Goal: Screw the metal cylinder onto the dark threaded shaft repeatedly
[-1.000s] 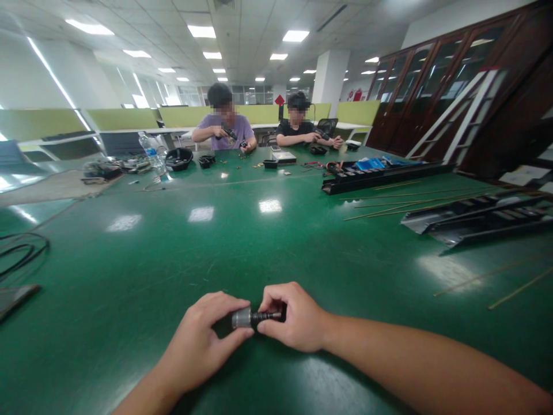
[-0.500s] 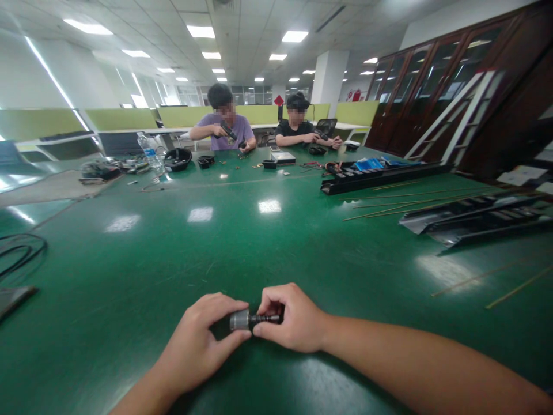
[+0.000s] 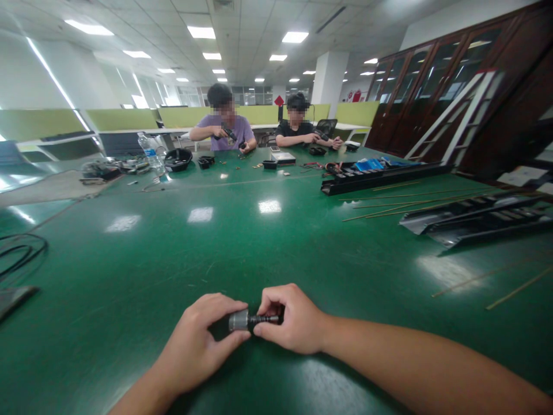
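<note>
Near the table's front edge, my left hand (image 3: pixel 205 331) pinches a grey metal cylinder (image 3: pixel 239 320) between thumb and fingers. A dark ribbed shaft (image 3: pixel 263 319) sticks out of the cylinder's right end, lying level and pointing right. The thumb and curled fingers of my right hand (image 3: pixel 291 319) are closed on that shaft, and its far end is partly hidden in them. Shaft and cylinder are in line and touching; whether they are one piece I cannot tell. Both hands are just above the green tabletop (image 3: pixel 242 248).
Black metal channels (image 3: pixel 484 216) and thin rods (image 3: pixel 389 208) lie at the right. Across the table, two people (image 3: pixel 224 124) work with dark hand tools. A water bottle (image 3: pixel 149 151), black trays (image 3: pixel 270 164) and a black cable (image 3: pixel 21 251) are also there.
Barely anything differs. The cylinder and shaft look very slightly turned or shifted left in my fingers; both hands stay in place.
</note>
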{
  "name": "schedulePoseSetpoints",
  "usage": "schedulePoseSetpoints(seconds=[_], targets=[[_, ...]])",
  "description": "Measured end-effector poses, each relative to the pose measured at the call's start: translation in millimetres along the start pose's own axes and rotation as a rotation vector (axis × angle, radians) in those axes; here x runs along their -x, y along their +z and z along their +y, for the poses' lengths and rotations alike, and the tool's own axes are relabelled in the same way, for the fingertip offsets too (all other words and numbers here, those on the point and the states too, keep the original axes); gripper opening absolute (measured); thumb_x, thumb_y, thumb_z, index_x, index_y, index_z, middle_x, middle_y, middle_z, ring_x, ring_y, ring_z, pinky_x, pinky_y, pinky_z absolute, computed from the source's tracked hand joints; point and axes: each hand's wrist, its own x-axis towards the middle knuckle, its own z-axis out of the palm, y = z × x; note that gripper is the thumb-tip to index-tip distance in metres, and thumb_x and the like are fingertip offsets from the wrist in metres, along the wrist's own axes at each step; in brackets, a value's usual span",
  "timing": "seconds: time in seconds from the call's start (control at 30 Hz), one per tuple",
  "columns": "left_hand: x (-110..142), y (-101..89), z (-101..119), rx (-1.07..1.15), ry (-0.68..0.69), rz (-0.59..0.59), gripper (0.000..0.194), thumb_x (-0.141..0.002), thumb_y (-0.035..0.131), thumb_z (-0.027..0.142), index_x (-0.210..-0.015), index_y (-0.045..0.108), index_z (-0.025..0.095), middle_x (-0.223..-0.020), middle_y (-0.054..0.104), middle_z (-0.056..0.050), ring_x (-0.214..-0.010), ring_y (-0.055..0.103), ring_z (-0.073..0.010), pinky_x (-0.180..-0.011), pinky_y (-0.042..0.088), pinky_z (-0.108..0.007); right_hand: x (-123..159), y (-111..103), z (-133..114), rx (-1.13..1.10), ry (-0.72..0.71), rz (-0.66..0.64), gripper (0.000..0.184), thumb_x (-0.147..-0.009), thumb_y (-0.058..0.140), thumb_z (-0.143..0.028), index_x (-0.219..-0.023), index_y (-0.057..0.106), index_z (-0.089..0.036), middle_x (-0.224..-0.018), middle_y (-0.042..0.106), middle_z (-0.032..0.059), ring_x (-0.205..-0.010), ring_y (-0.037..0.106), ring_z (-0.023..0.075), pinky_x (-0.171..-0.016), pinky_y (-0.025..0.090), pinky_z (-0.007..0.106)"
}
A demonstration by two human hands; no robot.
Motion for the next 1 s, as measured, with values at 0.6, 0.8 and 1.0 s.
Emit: schedulePoseSetpoints(seconds=[0.6,0.8,1.0], targets=[[0.4,-1.0,1.9,-0.025,0.086,0.074,0.027,-0.084,0.071,0.029,-0.110,0.065,0.028,-0.097,0.070,0.000,-0.090,0.064,-0.0165,-0.081,0.052,-0.029,2.1,-0.3,-0.5,0.059,-0.018,0.036,0.014,-0.070,0.073,-0.025,-0.070,0.063,-0.016,-0.059,0.056,-0.0041,-0.054,0.048,0.0086,-0.052,0.033,0.020],[2.2,-2.6,1.7,-0.035,0.096,0.086,0.027,-0.084,0.071,0.029,-0.110,0.065,0.027,-0.097,0.071,0.000,-0.090,0.065,-0.0163,-0.080,0.053,-0.028,1.8,-1.2,-4.0,0.048,0.000,0.036,0.013,-0.070,0.073,-0.024,-0.069,0.062,-0.016,-0.059,0.057,-0.0038,-0.054,0.048,0.0085,-0.052,0.033,0.019],[2.1,-3.2,0.9,-0.041,0.112,0.093,0.027,-0.084,0.071,0.029,-0.110,0.065,0.028,-0.096,0.071,0.000,-0.089,0.065,-0.0162,-0.079,0.054,-0.028,2.1,-0.5,-4.8,0.047,-0.006,0.046,0.014,-0.070,0.073,-0.024,-0.069,0.062,-0.016,-0.058,0.056,-0.0043,-0.052,0.046,0.0078,-0.051,0.032,0.019]])
